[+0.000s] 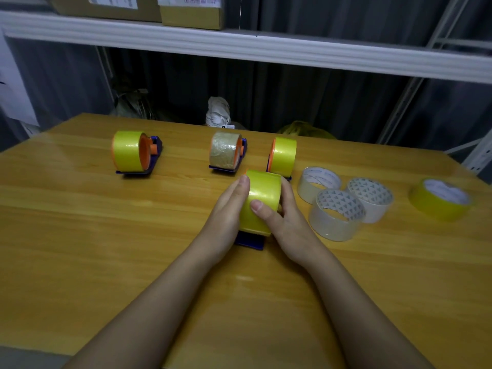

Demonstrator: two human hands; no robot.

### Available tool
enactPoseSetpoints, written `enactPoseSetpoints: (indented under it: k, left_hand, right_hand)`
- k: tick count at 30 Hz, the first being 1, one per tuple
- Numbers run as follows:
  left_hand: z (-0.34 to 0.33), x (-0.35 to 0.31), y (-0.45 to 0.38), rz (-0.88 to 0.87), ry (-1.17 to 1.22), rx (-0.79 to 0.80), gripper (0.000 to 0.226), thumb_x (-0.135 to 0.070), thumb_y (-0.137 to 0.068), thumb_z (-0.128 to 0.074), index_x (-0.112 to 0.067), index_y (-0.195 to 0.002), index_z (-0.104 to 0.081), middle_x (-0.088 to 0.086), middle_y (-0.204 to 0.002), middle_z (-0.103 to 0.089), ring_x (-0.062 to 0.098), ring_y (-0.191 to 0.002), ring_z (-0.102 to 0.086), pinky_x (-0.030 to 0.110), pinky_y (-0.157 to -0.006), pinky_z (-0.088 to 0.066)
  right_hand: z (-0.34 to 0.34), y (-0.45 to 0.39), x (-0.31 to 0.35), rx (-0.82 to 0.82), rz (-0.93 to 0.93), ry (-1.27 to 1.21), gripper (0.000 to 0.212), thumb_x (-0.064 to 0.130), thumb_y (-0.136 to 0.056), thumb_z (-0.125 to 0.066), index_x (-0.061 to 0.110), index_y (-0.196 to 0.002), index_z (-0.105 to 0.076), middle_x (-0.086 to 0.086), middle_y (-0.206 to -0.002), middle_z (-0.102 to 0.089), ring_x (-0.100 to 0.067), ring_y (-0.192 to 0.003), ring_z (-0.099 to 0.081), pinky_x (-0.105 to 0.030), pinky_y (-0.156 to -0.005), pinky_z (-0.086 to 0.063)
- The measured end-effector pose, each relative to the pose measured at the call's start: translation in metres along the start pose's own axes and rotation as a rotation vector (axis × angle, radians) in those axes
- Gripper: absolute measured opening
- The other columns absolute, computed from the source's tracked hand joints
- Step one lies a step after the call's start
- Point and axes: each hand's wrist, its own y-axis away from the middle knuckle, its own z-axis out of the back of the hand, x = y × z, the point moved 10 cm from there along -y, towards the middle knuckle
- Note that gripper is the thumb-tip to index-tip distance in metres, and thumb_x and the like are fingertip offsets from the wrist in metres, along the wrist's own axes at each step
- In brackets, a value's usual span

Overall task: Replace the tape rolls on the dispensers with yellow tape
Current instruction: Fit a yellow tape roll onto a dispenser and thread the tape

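Yellow tape roll [262, 199] sits on the near blue dispenser [250, 240] at the middle of the wooden table [80, 235], clamped between both hands: the left hand [226, 211] flat against one side, the right hand [282, 211] wrapped round the other with its thumb on top. The step in hand looks like seating this roll on its hub. Two far dispensers already carry yellow; the brown-taped dispenser [227, 153] between them does not. Next likely calls for swapping that one, using the spare yellow roll [440, 199] at the right.
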Motion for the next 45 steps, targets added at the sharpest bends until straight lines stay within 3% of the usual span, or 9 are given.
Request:
enactPoseSetpoints:
  k: [3, 9, 12, 21, 27, 31, 38, 41, 45]
  left_hand:
    - [0.004, -0.006, 0.000, 0.008, 0.035, -0.022, 0.031, -0.048, -0.087, -0.047, -0.033, -0.094, -0.073, -0.001, -0.107, -0.071, 0.020, -0.109, -0.063, 0.047, -0.103, -0.043]
    - [0.017, 0.003, -0.005, 0.106, 0.023, -0.124, 0.042, -0.024, -0.095, -0.046, -0.028, -0.064, -0.073, 0.003, -0.078, -0.068, 0.026, -0.089, -0.063, 0.044, -0.088, -0.048]
    - [0.023, 0.011, -0.008, 0.172, 0.008, -0.159, 0.021, -0.033, -0.084, -0.047, -0.021, -0.078, -0.063, 0.015, -0.086, -0.056, 0.030, -0.087, -0.054, 0.047, -0.081, -0.045]
    - [0.023, 0.016, -0.012, 0.182, 0.098, -0.114, 0.044, -0.039, -0.055, -0.053, -0.014, -0.092, -0.054, 0.014, -0.094, -0.049, 0.031, -0.085, -0.046, 0.045, -0.077, -0.037]
    - [0.013, 0.002, -0.007, 0.075, 0.087, -0.066, 0.036, -0.033, -0.058, -0.052, -0.014, -0.088, -0.060, 0.020, -0.088, -0.051, 0.034, -0.084, -0.049, 0.044, -0.076, -0.037]
    - [0.006, -0.007, -0.006, -0.027, 0.093, -0.008, 0.030, -0.026, -0.069, -0.044, -0.027, -0.077, -0.073, 0.007, -0.077, -0.063, 0.028, -0.078, -0.057, 0.040, -0.071, -0.043]
    - [-0.008, -0.021, 0.007, -0.166, -0.037, 0.109, 0.032, -0.022, -0.080, -0.044, -0.024, -0.106, -0.063, 0.003, -0.091, -0.065, 0.022, -0.085, -0.059, 0.034, -0.071, -0.048]
    - [-0.010, -0.025, 0.010, -0.190, -0.131, 0.120, 0.030, -0.012, -0.091, -0.042, -0.019, -0.117, -0.056, -0.011, -0.090, -0.064, -0.003, -0.082, -0.061, 0.014, -0.070, -0.048]
    - [0.000, -0.020, 0.004, -0.131, -0.047, 0.042, 0.033, -0.023, -0.081, -0.042, -0.023, -0.106, -0.064, -0.002, -0.088, -0.066, 0.020, -0.083, -0.061, 0.036, -0.070, -0.048]
  right_hand:
    - [0.003, -0.003, -0.004, 0.005, -0.047, -0.023, 0.086, 0.064, -0.071, -0.060, 0.036, -0.145, -0.027, 0.009, -0.128, -0.053, 0.005, -0.097, -0.060, -0.011, -0.067, -0.048]
    - [0.006, -0.004, -0.011, -0.046, -0.084, -0.119, 0.081, 0.058, -0.071, -0.072, 0.045, -0.141, -0.032, 0.005, -0.136, -0.049, -0.014, -0.113, -0.060, -0.040, -0.092, -0.054]
    - [0.007, -0.002, -0.002, -0.063, 0.007, -0.021, 0.071, 0.040, -0.077, -0.075, 0.043, -0.137, -0.037, 0.011, -0.124, -0.052, -0.009, -0.099, -0.064, -0.028, -0.078, -0.056]
    - [0.003, 0.003, 0.010, -0.060, 0.104, 0.137, 0.070, 0.051, -0.068, -0.070, 0.051, -0.130, -0.038, 0.007, -0.135, -0.043, -0.011, -0.114, -0.057, -0.035, -0.079, -0.059]
    - [0.007, 0.003, 0.010, -0.102, 0.073, 0.149, 0.065, 0.060, -0.070, -0.060, 0.046, -0.131, -0.040, 0.008, -0.127, -0.048, -0.011, -0.103, -0.060, -0.019, -0.068, -0.051]
    - [0.006, 0.002, 0.006, -0.102, 0.044, 0.104, 0.060, 0.063, -0.072, -0.055, 0.048, -0.128, -0.041, 0.007, -0.125, -0.050, -0.021, -0.102, -0.061, -0.041, -0.074, -0.057]
    - [0.010, -0.003, -0.009, -0.148, -0.088, 0.039, 0.077, 0.077, -0.070, -0.038, 0.029, -0.130, -0.044, -0.008, -0.096, -0.061, -0.025, -0.063, -0.065, -0.030, -0.044, -0.047]
    - [0.009, -0.004, -0.010, -0.140, -0.069, 0.034, 0.074, 0.080, -0.072, -0.034, 0.031, -0.126, -0.047, -0.009, -0.098, -0.061, -0.027, -0.070, -0.066, -0.029, -0.045, -0.047]
    - [0.007, -0.002, 0.000, -0.126, -0.020, 0.027, 0.048, 0.069, -0.077, -0.046, 0.048, -0.120, -0.043, -0.005, -0.105, -0.059, -0.012, -0.062, -0.062, -0.024, -0.047, -0.046]
